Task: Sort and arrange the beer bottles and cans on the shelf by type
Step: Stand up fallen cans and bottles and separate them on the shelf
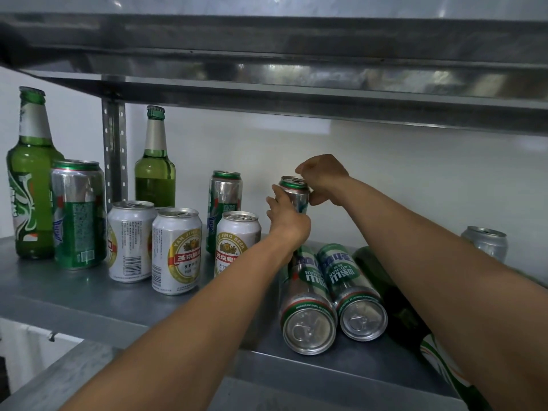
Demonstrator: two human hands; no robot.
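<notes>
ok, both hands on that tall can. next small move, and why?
Probably shift the tall can left and stand it beside the upright tall green can, which looks like the same green-and-silver type. The left hand and right hand both grip it, above the lying cans. Its base is hidden.

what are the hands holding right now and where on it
One tall green-and-silver can, upright: the left hand grips its side, and the right hand holds it around the top rim.

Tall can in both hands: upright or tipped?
Upright. The tall can shows its green-rimmed top facing up; the left hand grips its body, the right hand pinches its top.
</notes>
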